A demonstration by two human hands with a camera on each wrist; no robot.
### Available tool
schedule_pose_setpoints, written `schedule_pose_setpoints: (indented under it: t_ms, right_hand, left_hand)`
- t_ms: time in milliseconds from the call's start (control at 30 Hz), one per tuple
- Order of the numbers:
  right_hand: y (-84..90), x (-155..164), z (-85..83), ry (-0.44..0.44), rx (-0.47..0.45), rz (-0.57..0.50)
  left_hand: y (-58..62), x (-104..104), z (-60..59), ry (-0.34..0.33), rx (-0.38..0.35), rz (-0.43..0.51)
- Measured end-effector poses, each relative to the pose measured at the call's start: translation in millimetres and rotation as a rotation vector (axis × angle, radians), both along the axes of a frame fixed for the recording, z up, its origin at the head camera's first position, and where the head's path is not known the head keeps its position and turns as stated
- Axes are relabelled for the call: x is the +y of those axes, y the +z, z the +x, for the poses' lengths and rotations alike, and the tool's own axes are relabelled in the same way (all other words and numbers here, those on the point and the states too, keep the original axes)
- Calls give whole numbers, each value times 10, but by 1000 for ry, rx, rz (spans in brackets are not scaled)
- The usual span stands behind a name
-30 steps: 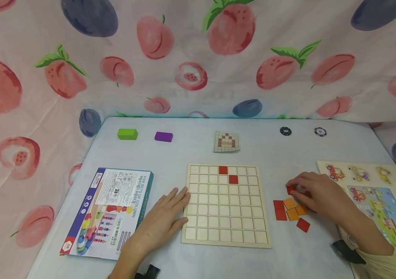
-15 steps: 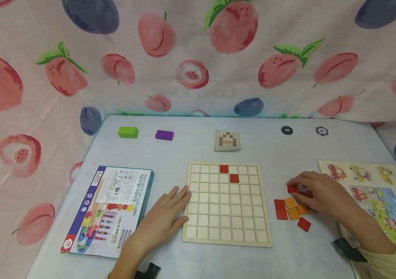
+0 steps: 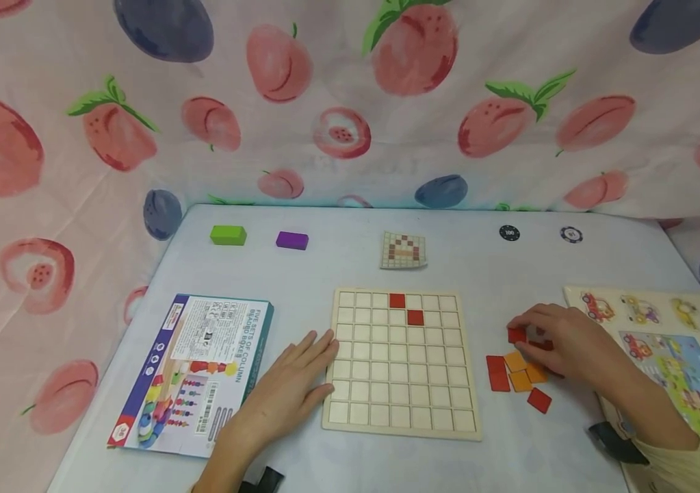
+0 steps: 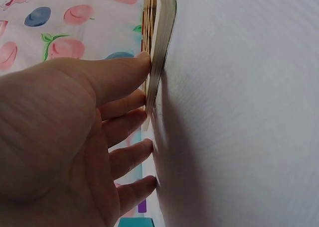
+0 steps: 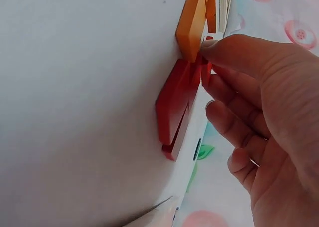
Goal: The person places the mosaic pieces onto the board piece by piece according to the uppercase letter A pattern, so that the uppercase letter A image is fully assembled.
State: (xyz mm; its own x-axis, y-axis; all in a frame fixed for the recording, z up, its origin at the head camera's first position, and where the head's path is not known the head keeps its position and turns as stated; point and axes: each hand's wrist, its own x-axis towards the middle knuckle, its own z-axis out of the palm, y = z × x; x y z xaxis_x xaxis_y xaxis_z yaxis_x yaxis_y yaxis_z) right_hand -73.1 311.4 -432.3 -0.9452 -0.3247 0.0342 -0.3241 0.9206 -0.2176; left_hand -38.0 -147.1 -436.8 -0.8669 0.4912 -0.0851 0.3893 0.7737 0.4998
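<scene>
A square wooden grid board (image 3: pixel 380 390) lies in the middle of the table, with two red tiles (image 3: pixel 397 300) in its upper cells. My left hand (image 3: pixel 288 380) rests flat beside it, fingertips and thumb at its left edge, as the left wrist view also shows. Right of the board is a group of loose red and orange tiles (image 3: pixel 516 363). Over the far side of this group, my right hand (image 3: pixel 565 346) pinches a red tile (image 5: pixel 206 73) between thumb and forefinger. Other red tiles (image 5: pixel 172 102) lie close under it, partly hidden by the hand in the head view.
A small pattern card (image 3: pixel 403 250) lies behind the board. Green (image 3: pixel 228 235) and purple (image 3: pixel 291 240) blocks are at the back left, two round chips (image 3: pixel 509 233) at the back right. A boxed toy (image 3: pixel 202 370) lies left, a picture puzzle board (image 3: pixel 664 370) right.
The head view shifts slightly. Both hands stay almost where they were, the left at the board's edge and the right over the loose tiles.
</scene>
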Motion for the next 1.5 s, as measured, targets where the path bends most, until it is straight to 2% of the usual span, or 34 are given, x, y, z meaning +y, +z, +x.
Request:
schedule_pose_setpoints:
  t_ms: [200, 433, 767, 967, 1267, 1500]
  right_hand:
    - [30, -133, -8, 32, 65, -34]
    - [55, -401, -78, 46, 13, -94]
    - [-18, -746, -164, 171, 60, -142]
    - [-53, -914, -208, 233, 48, -120]
    - [-60, -1011, -230, 240, 45, -111]
    - [-76, -1022, -218, 263, 85, -125]
  left_hand:
    - [-9, 1, 6, 0, 9, -5]
    - [-14, -1, 4, 0, 13, -3]
    - [-7, -11, 0, -7, 13, -4]
    - [-14, -18, -1, -10, 13, -8]
    - [-15, -14, -1, -5, 17, -8]
    - [-24, -17, 2, -8, 34, -10]
